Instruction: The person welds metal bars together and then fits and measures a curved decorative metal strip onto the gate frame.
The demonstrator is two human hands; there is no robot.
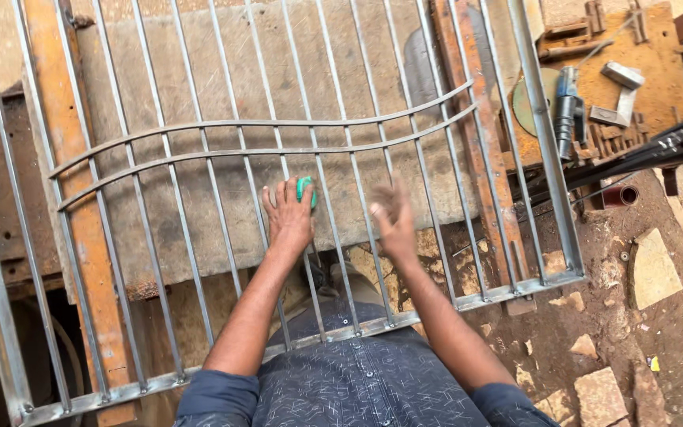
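Green object (305,191) seemingly under left hand (288,215)

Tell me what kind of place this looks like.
Probably a metal fabrication or welding yard: a steel bar grille lies across a rusty workbench, an angle grinder sits among metal offcuts, and the ground is bare dirt.

right hand (393,217): motion-blurred, grip unclear | green object (305,190): mostly hidden by left hand (288,217) | grille (199,150): cut off top, left
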